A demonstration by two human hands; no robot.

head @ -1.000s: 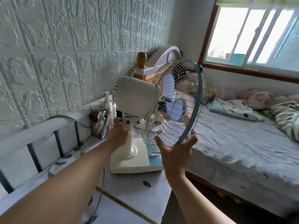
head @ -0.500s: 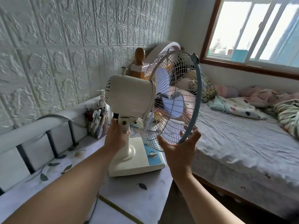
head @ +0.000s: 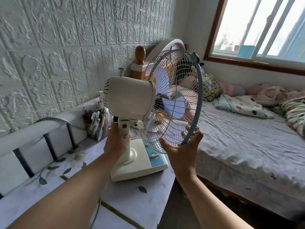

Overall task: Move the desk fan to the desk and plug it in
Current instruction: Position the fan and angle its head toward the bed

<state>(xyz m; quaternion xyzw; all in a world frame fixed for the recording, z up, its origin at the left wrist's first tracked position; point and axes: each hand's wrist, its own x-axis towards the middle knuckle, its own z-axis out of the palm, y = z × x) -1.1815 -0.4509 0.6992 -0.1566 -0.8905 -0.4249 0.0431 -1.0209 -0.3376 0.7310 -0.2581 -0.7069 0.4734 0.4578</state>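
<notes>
The fan (head: 132,103) is positioned on the desk (head: 132,199), with a pen holder (head: 96,123) behind it to the left and the bed (head: 247,138) located to the right of the desk.

You see soft daylight from the overexposed window (head: 264,30); edges bend from the wide lens, shadows stay weak.
</notes>
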